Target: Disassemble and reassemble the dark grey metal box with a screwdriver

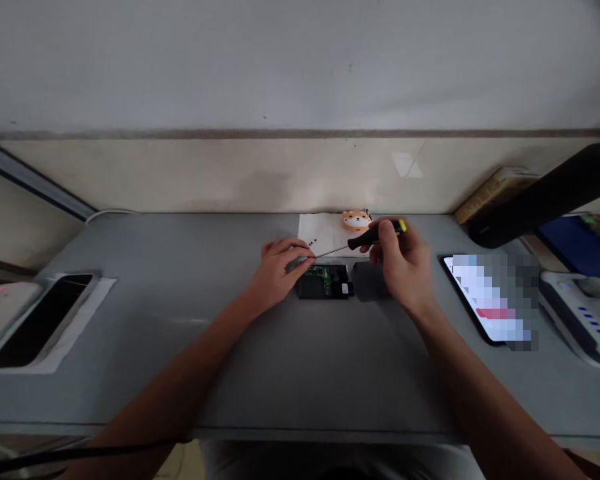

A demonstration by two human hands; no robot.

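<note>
In the head view, my right hand point(405, 263) is closed round the black and yellow handle of a screwdriver point(363, 238). Its thin shaft points left, and the tip meets the fingertips of my left hand point(283, 270). Those fingers are pinched together at the tip, with a small dark piece by them that I cannot make out. Just below lies an opened black device point(317, 288) with a green circuit board point(323, 272) showing. Right of it, partly under my right hand, is a flat black cover point(370, 281). Several tiny dark screws point(312, 243) rest on white paper point(325, 227).
An orange animal-faced case point(356, 221) sits on the paper by the wall. To the right are a lit phone point(485, 300), a white power strip point(585, 313) and a black cylinder point(545, 197). At the left lies a dark-screened phone point(45, 320) on the grey table point(180, 373).
</note>
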